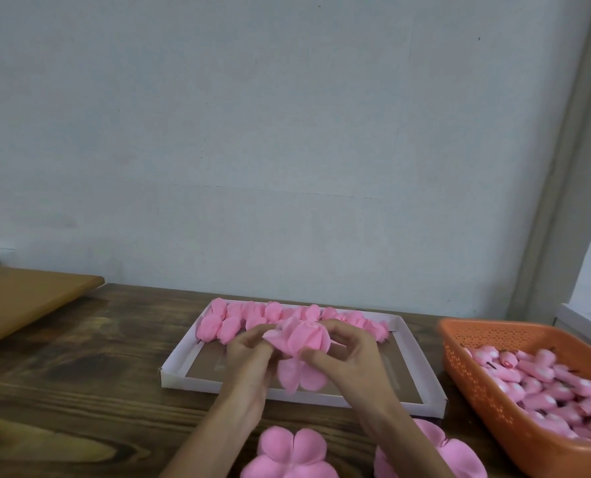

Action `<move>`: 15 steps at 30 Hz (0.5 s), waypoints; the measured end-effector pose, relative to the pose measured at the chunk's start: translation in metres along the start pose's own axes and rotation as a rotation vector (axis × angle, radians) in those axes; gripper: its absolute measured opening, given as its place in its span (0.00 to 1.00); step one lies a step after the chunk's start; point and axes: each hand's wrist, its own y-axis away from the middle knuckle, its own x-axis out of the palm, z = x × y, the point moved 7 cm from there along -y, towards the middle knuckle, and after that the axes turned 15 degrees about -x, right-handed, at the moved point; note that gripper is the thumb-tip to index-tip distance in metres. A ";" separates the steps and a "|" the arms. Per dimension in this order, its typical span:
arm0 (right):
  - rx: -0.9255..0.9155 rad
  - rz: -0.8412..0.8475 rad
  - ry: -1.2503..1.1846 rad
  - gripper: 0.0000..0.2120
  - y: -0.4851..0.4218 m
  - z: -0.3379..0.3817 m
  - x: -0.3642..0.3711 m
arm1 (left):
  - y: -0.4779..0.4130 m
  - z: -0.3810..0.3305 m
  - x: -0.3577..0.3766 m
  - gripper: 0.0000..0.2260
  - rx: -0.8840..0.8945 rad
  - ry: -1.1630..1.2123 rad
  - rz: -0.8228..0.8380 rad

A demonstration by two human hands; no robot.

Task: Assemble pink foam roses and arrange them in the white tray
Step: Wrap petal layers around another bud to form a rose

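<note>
Both hands hold one pink foam rose [301, 343] above the near half of the white tray [180, 353]. My left hand [249, 353] pinches its left petals. Curled round its right side is my right hand [351, 353], thumb under the bloom. Loose outer petals [299, 374] hang below the bud. A row of finished pink roses [252, 317] lies along the tray's far side. Flat pink petal pieces [292, 450] lie on the table in front of the tray, and more petal pieces [435, 453] show behind my right forearm.
An orange perforated basket [473, 384] at the right holds several pink rose buds with dark stems. The dark wooden table [80, 367] runs under everything. A lighter wooden board [21, 301] lies at the far left. A pale wall stands close behind.
</note>
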 end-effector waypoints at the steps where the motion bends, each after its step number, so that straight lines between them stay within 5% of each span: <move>1: -0.015 0.009 0.014 0.11 0.000 0.001 0.000 | 0.001 0.001 -0.002 0.17 0.002 -0.008 -0.018; 5: -0.067 0.058 0.112 0.12 0.000 0.005 0.001 | 0.001 -0.004 0.005 0.07 -0.049 0.030 -0.001; 15: 0.023 0.038 0.175 0.17 0.001 0.000 -0.002 | 0.015 -0.015 0.012 0.09 0.052 -0.018 0.200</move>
